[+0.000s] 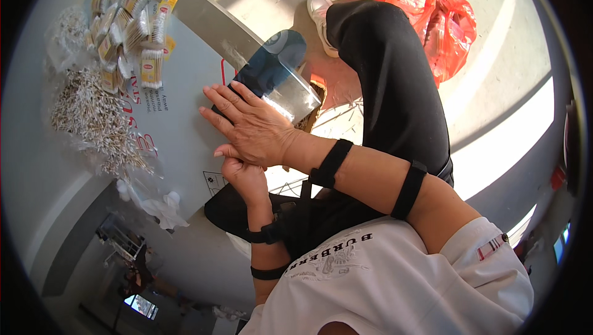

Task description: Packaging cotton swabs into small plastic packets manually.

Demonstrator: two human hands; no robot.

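My right hand [252, 119] lies with its fingers stretched out at the edge of the table [185, 125]. Beside and partly under its fingers is a see-through, dark bluish plastic piece [278, 57] with a rounded end, whose exact kind I cannot make out. My left hand [244, 179] is curled just below the right, touching it near the thumb. Whatever the left fingers hold, if anything, is hidden. Further left on the table lies a heap of loose cotton swabs [99, 122], with several clear packs of cotton swabs [133, 26] piled behind it.
A red plastic bag [426, 1] with packs inside stands on the floor at the back right. Crumpled clear plastic [164, 210] lies at the table's near left edge. My bent knee in black trousers [389, 57] rises right of my hands. Thin sticks lie on the sunlit floor.
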